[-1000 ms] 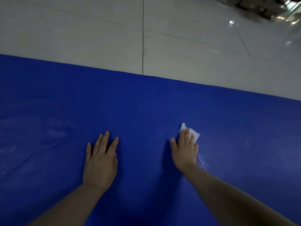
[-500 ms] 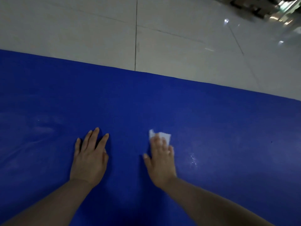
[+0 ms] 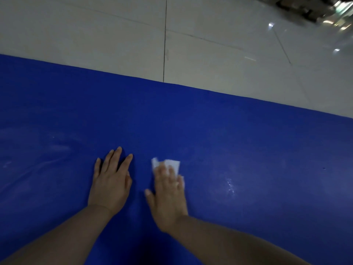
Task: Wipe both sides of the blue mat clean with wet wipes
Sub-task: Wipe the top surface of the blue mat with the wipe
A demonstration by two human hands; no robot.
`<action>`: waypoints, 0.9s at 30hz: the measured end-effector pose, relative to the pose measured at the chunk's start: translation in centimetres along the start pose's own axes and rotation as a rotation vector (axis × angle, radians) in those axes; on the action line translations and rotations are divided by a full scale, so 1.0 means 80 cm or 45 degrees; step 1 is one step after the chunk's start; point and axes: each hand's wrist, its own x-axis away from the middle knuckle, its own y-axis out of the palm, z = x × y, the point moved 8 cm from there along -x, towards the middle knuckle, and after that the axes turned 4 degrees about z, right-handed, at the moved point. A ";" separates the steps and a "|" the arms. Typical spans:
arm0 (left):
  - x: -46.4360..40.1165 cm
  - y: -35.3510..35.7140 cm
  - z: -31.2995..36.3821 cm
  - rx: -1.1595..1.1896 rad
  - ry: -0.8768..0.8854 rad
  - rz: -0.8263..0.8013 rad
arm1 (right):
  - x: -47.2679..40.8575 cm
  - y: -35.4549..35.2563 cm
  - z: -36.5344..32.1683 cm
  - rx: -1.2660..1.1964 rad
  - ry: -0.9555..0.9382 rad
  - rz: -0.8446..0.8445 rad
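We note pale smears on the left part of the blue mat [image 3: 248,142], which lies flat on the tiled floor [image 3: 210,44] and fills the lower view. These marks show no sign of fresh wiping, so we judge this zone is still to be cleaned.

Our left hand [image 3: 110,180] rests flat on the mat, fingers straight and slightly spread, holding nothing; its place on the mat matches the previous second. It serves as a brace.

Our right hand [image 3: 168,196] presses the wet wipe [image 3: 172,164] against the mat with straight fingers; the wipe shows past the fingertips. Over the last second this hand has travelled leftward with the wipe and now sits just beside the left hand.

A small wet glint [image 3: 230,185] remains to the right, marking ground already covered. We judge the upper face is only partly wiped; the underside is not yet addressed.
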 end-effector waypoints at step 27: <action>0.059 -0.007 0.009 -0.007 0.157 -0.074 | 0.033 -0.013 0.071 0.033 0.455 -0.038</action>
